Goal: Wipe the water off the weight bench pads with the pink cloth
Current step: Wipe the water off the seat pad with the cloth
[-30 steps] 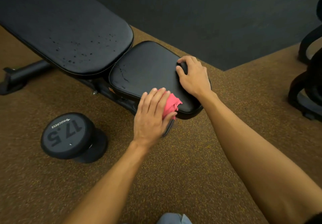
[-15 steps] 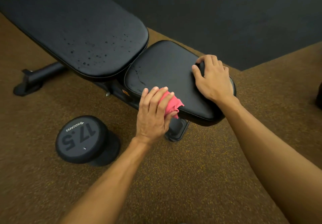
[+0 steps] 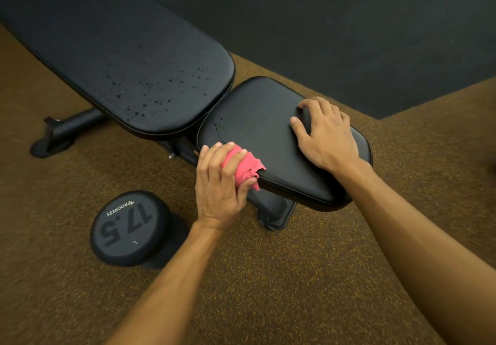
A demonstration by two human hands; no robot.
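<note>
While the left hand (image 3: 220, 183) bunches the pink cloth (image 3: 243, 166) under curled fingers against the near edge of the seat pad (image 3: 255, 119), the right hand (image 3: 326, 135) lies on that pad's far side with bent fingers. Whether it grips the edge or merely leans there I cannot tell. This looks like the seat-wiping step, with a few drops near the seat's inner end. Many droplets speckle the back pad (image 3: 150, 57), so the next move probably calls for sweeping the cloth up across both.
</note>
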